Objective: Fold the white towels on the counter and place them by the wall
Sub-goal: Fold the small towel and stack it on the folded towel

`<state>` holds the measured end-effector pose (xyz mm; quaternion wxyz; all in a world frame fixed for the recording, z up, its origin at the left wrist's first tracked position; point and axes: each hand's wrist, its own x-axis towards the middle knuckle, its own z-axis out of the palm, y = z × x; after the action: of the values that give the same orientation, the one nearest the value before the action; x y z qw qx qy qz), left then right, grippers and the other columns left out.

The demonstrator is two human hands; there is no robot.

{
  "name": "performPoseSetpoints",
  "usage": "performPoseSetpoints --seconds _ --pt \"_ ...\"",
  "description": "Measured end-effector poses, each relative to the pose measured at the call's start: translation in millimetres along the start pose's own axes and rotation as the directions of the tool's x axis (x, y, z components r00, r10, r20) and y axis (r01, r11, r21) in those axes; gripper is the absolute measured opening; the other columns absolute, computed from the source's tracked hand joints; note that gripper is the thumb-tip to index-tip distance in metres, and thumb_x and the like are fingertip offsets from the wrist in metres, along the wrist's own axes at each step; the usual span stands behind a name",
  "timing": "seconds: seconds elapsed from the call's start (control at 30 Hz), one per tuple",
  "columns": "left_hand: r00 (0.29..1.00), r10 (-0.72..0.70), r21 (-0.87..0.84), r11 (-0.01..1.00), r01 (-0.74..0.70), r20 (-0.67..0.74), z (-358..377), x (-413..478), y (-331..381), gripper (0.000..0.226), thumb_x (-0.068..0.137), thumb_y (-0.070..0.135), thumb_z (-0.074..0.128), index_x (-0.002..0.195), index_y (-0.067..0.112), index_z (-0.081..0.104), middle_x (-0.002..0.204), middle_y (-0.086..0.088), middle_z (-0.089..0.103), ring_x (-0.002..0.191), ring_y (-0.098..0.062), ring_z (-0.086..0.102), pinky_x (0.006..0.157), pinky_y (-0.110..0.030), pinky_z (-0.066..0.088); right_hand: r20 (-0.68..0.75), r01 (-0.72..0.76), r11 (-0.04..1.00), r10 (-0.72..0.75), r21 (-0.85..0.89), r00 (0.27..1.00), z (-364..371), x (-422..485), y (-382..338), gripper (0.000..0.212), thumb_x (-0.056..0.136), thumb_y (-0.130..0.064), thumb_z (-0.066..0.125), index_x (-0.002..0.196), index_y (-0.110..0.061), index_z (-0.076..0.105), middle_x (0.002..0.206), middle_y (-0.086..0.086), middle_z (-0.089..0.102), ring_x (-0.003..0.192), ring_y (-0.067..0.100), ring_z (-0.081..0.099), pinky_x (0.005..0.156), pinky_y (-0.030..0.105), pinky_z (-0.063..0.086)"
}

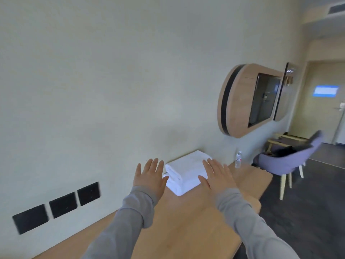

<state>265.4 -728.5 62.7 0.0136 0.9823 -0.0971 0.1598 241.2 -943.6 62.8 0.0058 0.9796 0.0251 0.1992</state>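
1. Both hands are flat and spread, fingers straight, holding nothing. The left hand (149,174) is at the left edge of the towels (183,171) and the right hand (217,176) at their right edge, low in the centre of the frame.
2. Right-hand fingers overlap the top towel's right side. Whether either palm touches the cloth cannot be told.
3. The towels are white, folded and stacked, with rounded folds facing lower left. The stack lies at the far end of the counter (186,230), its back edge against the wall (112,90).
4. Grey sleeves (130,212) cover both forearms, which rise from the bottom edge.
5. The counter is light wood and runs from the bottom left up toward the centre right.
6. A clear bottle (238,159) with a label stands upright on the counter, right of the towels, near the wall and apart from the stack. It is too small to show what is in it.
7. Three black panels (63,204) sit in a row on the wall at lower left, just above the counter.
8. A rounded wooden cabinet (237,101) hangs on the wall at centre right. Its recess holds a dark screen (265,100).
9. A purple chair (291,161) with pale legs stands on the dark floor at right, past the counter's end. Something dark and blurred lies on its seat.
10. A door (324,109) is at the far right edge.
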Motion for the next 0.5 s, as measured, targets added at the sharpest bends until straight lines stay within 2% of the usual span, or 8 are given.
performPoseSetpoints --seconds 0.13,0.27,0.3,0.33,0.4,0.43,0.47,0.5 --pt "0.997 0.078 -0.027 0.997 -0.078 -0.005 24 33 41 0.057 0.099 0.046 0.017 0.150 0.024 0.003 0.159 0.007 0.002 0.145 -0.012 0.001 0.117 -0.042 0.001 0.030 0.026 0.999 -0.025 -0.038 0.999 12 17 42 0.058 0.100 -0.042 0.019 0.149 -0.013 0.007 0.157 0.005 0.008 0.145 0.017 0.006 0.116 0.033 0.006" --pt "0.997 0.077 -0.051 0.996 -0.078 -0.014 52 83 60 0.057 0.099 0.045 0.017 0.150 0.023 0.004 0.159 0.006 0.003 0.145 -0.012 0.001 0.117 -0.042 0.002 0.050 0.028 0.999 -0.026 -0.034 0.998 37 55 68 0.058 0.100 -0.038 0.029 0.148 -0.008 0.016 0.156 0.009 0.015 0.144 0.023 0.011 0.117 0.037 0.006" --pt "0.997 0.072 -0.056 0.996 -0.073 -0.018 60 98 62 0.057 0.099 0.045 0.017 0.150 0.023 0.004 0.159 0.006 0.003 0.145 -0.012 0.002 0.117 -0.042 0.002 0.032 0.028 0.999 -0.027 -0.040 0.999 45 66 72 0.058 0.099 -0.036 0.037 0.146 -0.005 0.023 0.153 0.013 0.022 0.143 0.027 0.019 0.116 0.041 0.012" --pt "0.998 0.064 -0.060 0.996 -0.065 -0.018 69 114 63 0.057 0.099 0.045 0.017 0.150 0.023 0.005 0.159 0.006 0.003 0.145 -0.012 0.001 0.117 -0.042 0.002 0.002 0.037 0.998 -0.037 -0.044 0.999 54 78 76 0.058 0.093 -0.034 0.052 0.139 0.000 0.038 0.146 0.018 0.037 0.136 0.032 0.035 0.112 0.048 0.025" --pt "0.999 0.045 -0.065 0.997 -0.046 -0.006 87 146 62 0.057 0.099 0.045 0.016 0.150 0.023 0.004 0.159 0.006 0.003 0.145 -0.012 0.001 0.117 -0.042 0.002 -0.032 0.030 0.997 -0.032 -0.067 0.999 71 104 85 0.055 0.067 -0.029 0.083 0.109 0.003 0.066 0.114 0.019 0.066 0.104 0.034 0.065 0.083 0.052 0.052" --pt "0.999 0.031 -0.065 0.997 -0.031 0.006 96 161 60 0.057 0.099 0.046 0.016 0.150 0.023 0.004 0.159 0.006 0.002 0.145 -0.012 0.001 0.117 -0.042 0.002 -0.043 0.033 0.996 -0.037 -0.085 0.998 81 118 88 0.055 0.056 -0.029 0.089 0.099 0.001 0.071 0.102 0.016 0.071 0.093 0.031 0.069 0.072 0.050 0.056" --pt "1.000 0.016 -0.061 0.998 -0.015 0.019 105 175 57 0.057 0.099 0.046 0.016 0.150 0.023 0.003 0.159 0.006 0.002 0.145 -0.013 0.000 0.117 -0.042 0.002 -0.034 0.037 0.995 -0.040 -0.094 0.999 93 133 93 0.055 0.055 -0.029 0.089 0.098 0.000 0.072 0.101 0.015 0.071 0.092 0.030 0.069 0.071 0.048 0.057" --pt "1.000 0.005 -0.055 0.998 -0.003 0.031 114 188 53 0.057 0.099 0.046 0.015 0.150 0.023 0.003 0.159 0.006 0.002 0.145 -0.013 0.000 0.117 -0.042 0.002 0.014 0.042 0.997 -0.041 -0.069 0.999 100 149 96 0.055 0.064 -0.030 0.084 0.107 0.000 0.068 0.111 0.017 0.068 0.102 0.031 0.066 0.081 0.048 0.054"
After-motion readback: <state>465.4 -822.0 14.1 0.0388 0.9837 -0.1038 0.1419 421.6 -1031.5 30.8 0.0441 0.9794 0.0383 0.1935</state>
